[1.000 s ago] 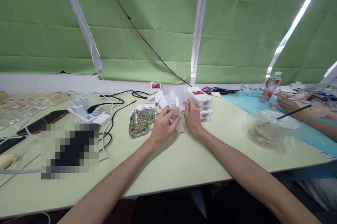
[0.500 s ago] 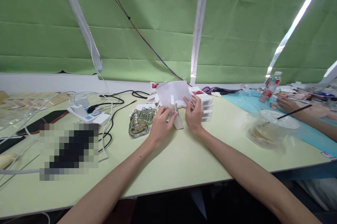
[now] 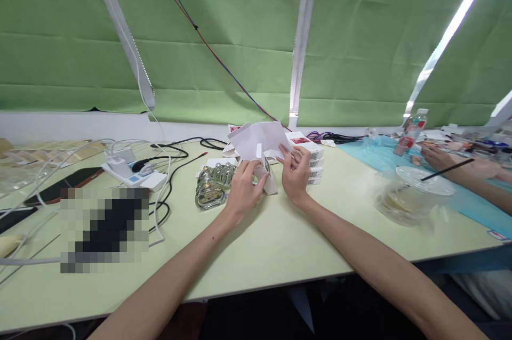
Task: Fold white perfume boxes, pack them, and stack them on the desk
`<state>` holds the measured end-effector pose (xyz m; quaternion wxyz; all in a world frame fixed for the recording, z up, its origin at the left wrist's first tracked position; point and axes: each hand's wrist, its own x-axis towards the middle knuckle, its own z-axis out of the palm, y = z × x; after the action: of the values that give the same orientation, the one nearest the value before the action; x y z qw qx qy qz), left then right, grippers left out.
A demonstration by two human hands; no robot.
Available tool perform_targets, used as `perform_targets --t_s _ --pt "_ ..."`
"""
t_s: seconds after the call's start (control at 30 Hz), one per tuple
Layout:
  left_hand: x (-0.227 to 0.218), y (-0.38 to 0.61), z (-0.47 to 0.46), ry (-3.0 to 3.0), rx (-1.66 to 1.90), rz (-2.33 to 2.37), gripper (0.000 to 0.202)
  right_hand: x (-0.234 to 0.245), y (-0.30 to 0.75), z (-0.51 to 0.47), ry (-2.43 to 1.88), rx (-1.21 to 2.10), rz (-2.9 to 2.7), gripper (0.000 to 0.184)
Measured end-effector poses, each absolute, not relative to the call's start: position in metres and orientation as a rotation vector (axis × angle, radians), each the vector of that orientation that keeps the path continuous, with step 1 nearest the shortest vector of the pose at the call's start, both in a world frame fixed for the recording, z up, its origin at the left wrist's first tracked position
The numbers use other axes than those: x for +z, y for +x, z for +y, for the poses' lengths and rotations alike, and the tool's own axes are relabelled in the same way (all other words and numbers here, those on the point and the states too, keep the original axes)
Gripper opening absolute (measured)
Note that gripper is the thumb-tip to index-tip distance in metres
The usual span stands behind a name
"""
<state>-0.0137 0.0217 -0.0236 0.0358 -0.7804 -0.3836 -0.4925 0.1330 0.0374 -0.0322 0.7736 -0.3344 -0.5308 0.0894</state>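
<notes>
My left hand [image 3: 242,191] is closed on a small white carton [image 3: 271,184] that stands on the table with its top flap raised. A creased white sheet of paper [image 3: 256,138] spreads out behind and above the carton. The fingers of my right hand [image 3: 296,173] are closed on the sheet's right edge. Left of my left hand sits a group of glass bottles [image 3: 210,194] with gold details. Just beyond my right hand is a stack of white boxes [image 3: 316,163] with barcodes on their ends. What lies inside the carton is mostly hidden.
A power strip [image 3: 140,179] with tangled cables and a phone [image 3: 60,186] lie at left. At right are a clear lidded tub [image 3: 404,201] with a dark stick, a plastic bottle [image 3: 414,129] and a blue sheet [image 3: 476,212], where another person's hand [image 3: 438,159] rests.
The paper has tilted and spread a little to the left. The carton has turned slightly in my left hand, showing more of its side. My right hand has barely moved.
</notes>
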Motion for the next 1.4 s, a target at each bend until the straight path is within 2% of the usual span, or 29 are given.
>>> perform_targets --t_s 0.27,1.17,1.4 --pt "-0.027 -0.013 0.024 -2.354 -1.504 -1.182 0.028 -0.030 0.133 0.037 -0.692 0.168 -1.133 0.016" --pt "-0.027 -0.015 0.023 -2.310 -1.502 -1.280 0.023 -0.008 0.142 0.029 -0.630 0.054 -1.078 0.017" --pt "-0.026 -0.015 0.026 -2.238 -1.575 -1.315 0.034 -0.010 0.138 0.025 -0.661 0.093 -1.140 0.019"
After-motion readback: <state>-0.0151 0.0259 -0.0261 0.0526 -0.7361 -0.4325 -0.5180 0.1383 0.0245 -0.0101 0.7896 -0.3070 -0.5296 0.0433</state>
